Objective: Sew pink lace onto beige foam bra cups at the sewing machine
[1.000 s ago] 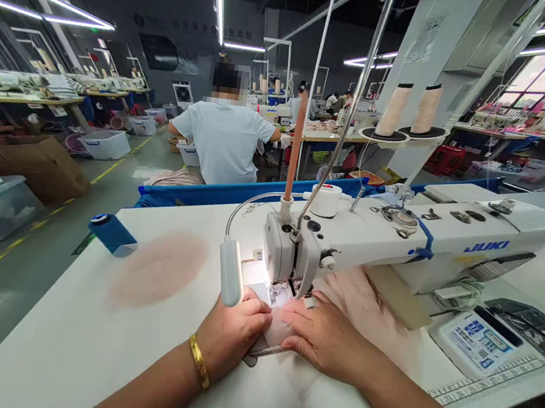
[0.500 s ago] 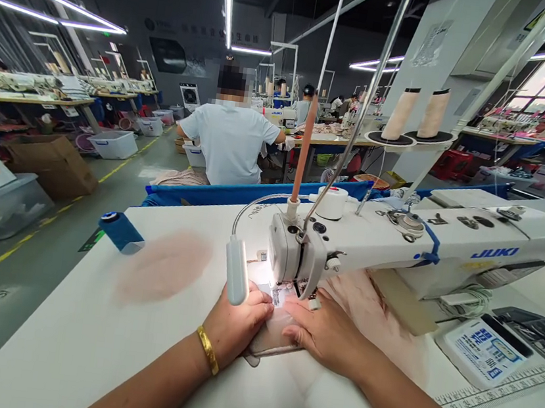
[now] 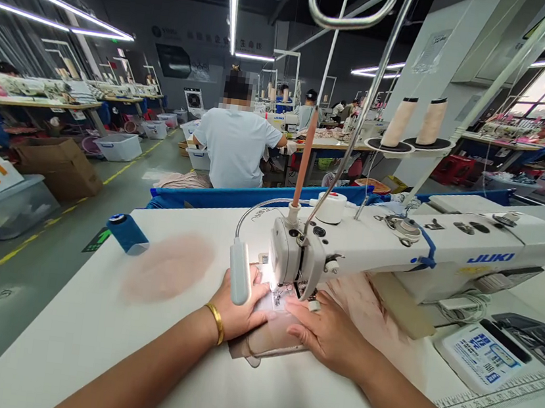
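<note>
A white JUKI sewing machine (image 3: 426, 246) stands on the white table (image 3: 87, 333). Its small lamp (image 3: 239, 281) lights the needle area (image 3: 280, 291). A pale pink fabric piece (image 3: 272, 338) lies under the needle. My left hand (image 3: 239, 312), with a gold bangle on the wrist, presses flat on the fabric's left side, partly hidden behind the lamp. My right hand (image 3: 329, 333) lies flat on the fabric just right of the needle, fingers stretched out. More pink fabric (image 3: 364, 308) bunches under the machine arm.
A round pink fabric piece (image 3: 168, 267) and a blue thread spool (image 3: 127, 234) lie at the table's left. A control panel (image 3: 483, 349) sits at right. Two thread cones (image 3: 414, 122) stand behind. A person in a light shirt (image 3: 237, 147) sits ahead, with boxes along the aisle.
The fabric has slid toward me from under the needle, so more of it shows below my hands. My left hand shifted slightly left behind the lamp. The camera view rose a little.
</note>
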`<state>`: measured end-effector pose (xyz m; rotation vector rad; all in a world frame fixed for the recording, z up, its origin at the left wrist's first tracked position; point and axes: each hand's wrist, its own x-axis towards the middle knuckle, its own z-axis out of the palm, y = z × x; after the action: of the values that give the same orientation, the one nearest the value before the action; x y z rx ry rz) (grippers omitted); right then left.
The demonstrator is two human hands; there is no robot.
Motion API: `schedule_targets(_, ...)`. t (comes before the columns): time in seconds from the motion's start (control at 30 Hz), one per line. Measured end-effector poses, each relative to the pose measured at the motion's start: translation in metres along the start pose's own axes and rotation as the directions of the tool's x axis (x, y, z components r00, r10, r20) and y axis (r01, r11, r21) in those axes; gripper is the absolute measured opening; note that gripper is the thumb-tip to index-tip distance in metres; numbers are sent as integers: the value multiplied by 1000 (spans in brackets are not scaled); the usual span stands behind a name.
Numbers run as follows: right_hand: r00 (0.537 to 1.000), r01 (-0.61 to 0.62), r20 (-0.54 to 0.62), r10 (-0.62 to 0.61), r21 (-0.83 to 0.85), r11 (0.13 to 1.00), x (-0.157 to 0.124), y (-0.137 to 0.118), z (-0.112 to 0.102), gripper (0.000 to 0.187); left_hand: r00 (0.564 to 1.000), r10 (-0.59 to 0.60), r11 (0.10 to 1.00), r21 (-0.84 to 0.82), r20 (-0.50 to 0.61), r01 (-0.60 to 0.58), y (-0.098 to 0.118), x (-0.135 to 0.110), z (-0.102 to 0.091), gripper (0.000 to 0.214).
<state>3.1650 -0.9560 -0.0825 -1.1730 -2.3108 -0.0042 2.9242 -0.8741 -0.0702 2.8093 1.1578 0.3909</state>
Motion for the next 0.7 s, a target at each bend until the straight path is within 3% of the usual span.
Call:
schedule_targets(0.13,995,59,-81,-55,44,997,-2,-2,-1,35,999,9,996,85,31,-12,23,-20,-17,33)
schedule_targets(0.23,990,110,-100,-99,103,989,-1,-7,-2,29,992,118,993,-24,49,-117,41,-35,-25,24)
schedule_targets(0.37,991,129,18,-134,151,980,2,-13,-2,25,984,152,979,-149,97,-136,49,-39,-25,10)
schedule_targets(0.5,985,39,163,-55,99,994,4,-15,-3,18,986,90,987,-146,140,-70,43,-38,-19,15)
schedule_targets(0.6,973,15,232,-19,20,1000,4,-15,-5,15,992,101,987,-134,74,-91,39,-41,-14,8)
schedule_targets(0.7,967,14,254,-9,-16,1000,2,-15,-8,13,983,179,976,-115,-42,-183,38,-41,-9,9)
